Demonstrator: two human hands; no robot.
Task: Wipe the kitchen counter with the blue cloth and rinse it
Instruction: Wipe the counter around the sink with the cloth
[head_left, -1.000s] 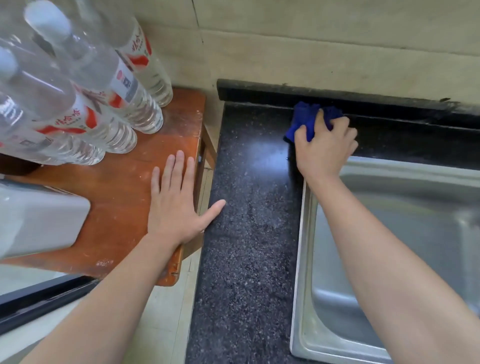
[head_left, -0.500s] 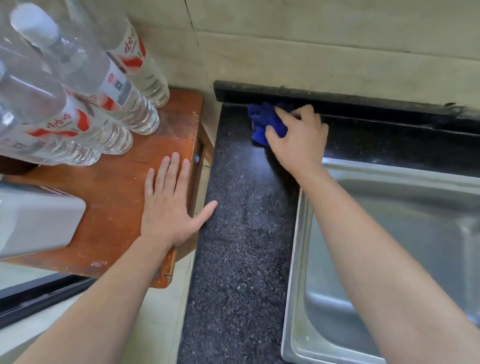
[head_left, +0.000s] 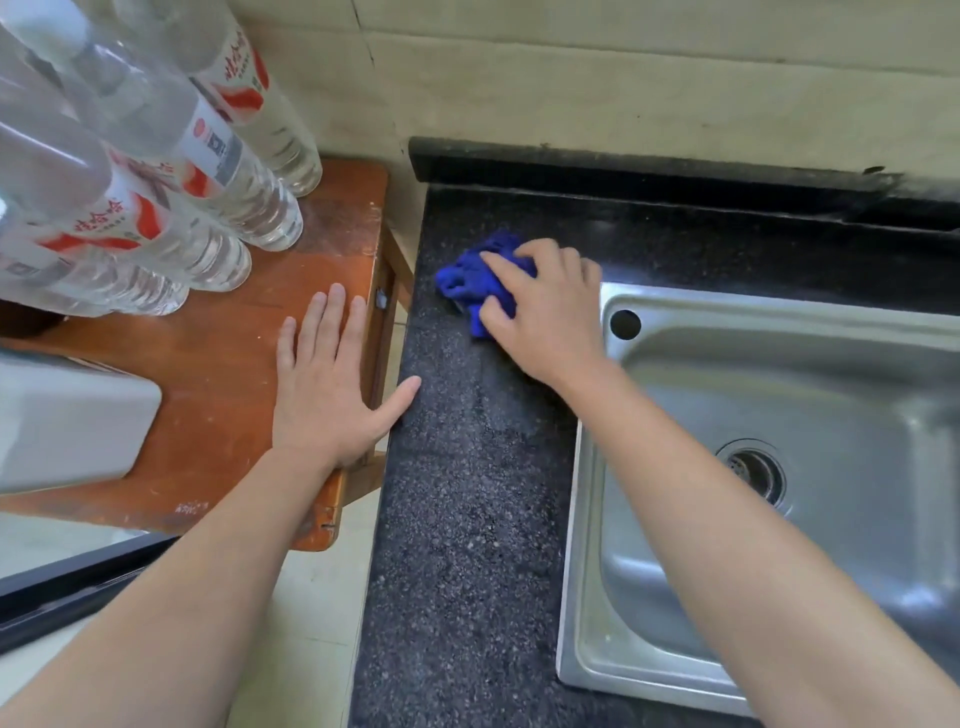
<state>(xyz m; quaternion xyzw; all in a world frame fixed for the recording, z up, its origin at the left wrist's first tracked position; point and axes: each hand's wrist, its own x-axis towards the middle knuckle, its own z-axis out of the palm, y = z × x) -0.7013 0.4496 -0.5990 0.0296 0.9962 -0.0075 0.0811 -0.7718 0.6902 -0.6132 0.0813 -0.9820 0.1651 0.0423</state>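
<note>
A crumpled blue cloth lies on the dark speckled counter, near its left edge and just left of the steel sink. My right hand presses down on the cloth, fingers curled over its right part. My left hand rests flat with fingers spread on the wooden side table, its thumb reaching toward the counter's left edge.
Several clear plastic water bottles with red labels stand on the side table at upper left. A white box-like object sits at the table's left. The sink drain is at right. A tiled wall backs the counter.
My right hand has dragged the blue cloth from the counter's back edge leftward and then toward me along the counter. My left hand stays flat on the side table.
</note>
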